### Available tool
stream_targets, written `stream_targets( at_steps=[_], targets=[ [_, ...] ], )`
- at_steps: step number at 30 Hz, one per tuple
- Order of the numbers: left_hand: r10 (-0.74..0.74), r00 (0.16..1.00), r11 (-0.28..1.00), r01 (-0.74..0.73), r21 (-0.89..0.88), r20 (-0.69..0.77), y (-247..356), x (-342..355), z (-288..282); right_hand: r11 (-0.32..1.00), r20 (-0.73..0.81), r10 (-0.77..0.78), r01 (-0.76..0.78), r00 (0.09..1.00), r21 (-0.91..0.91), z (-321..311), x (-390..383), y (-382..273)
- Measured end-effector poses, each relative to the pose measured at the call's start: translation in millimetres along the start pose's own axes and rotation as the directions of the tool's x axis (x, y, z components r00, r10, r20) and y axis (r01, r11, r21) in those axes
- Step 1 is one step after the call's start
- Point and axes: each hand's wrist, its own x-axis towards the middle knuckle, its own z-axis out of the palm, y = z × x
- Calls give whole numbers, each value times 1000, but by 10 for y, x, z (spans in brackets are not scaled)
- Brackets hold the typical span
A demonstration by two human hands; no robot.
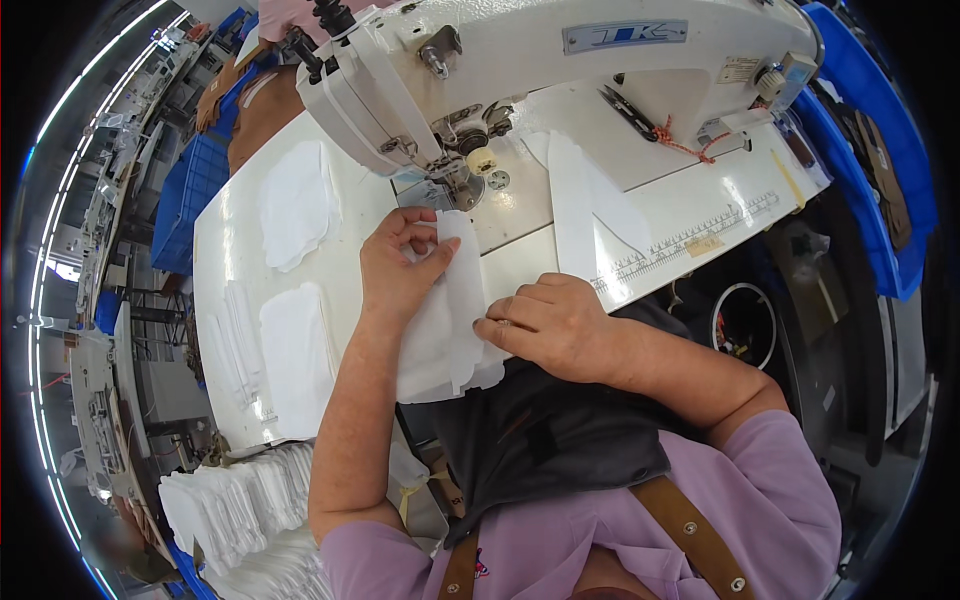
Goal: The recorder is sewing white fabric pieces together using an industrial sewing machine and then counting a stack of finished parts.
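Observation:
A white fabric piece (425, 340) with a narrow white strip (462, 290) along its right side lies at the table's front edge, just before the sewing machine's presser foot (463, 190). My left hand (405, 260) pinches the upper end of the strip and fabric between thumb and fingers, close to the needle area. Lower down, my right hand (550, 330) has its curled fingers closed at the right edge of the same fabric. The white sewing machine (500, 45) stands over the table beyond both hands.
Stacked white fabric pieces (298, 205) lie on the left of the table (520, 235). White strips (575, 215) lie right of the needle. Thread snips (630, 112) with an orange cord rest under the machine arm. Piled white pieces (235, 510) stand below left; a blue bin (870, 150) is at right.

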Motion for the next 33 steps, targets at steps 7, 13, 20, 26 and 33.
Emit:
stream_targets(
  at_steps=[7, 13, 20, 26, 33],
  targets=[
    [-25, 998, 999, 23, -34, -49, 0, 15, 18, 995, 92, 96, -98, 991, 25, -39, 122, -39],
    [62, 998, 992, -61, 109, -8, 118, 134, -63, 996, 78, 83, -85, 993, 20, -7, 138, 1],
    [80, 995, 994, -75, 82, -54, -16, 127, -4, 999, 89, 37, -38, 995, 14, 10, 127, 11],
    [131, 990, 988, -125, 90, -60, -90, 139, -5, 1000, 97, 16, -16, 995, -2, 13, 131, 7],
    [95, 995, 989, -92, 112, -25, -34, 112, 2, 1000, 93, 11, -10, 996, -6, 11, 123, 9]
  ],
)
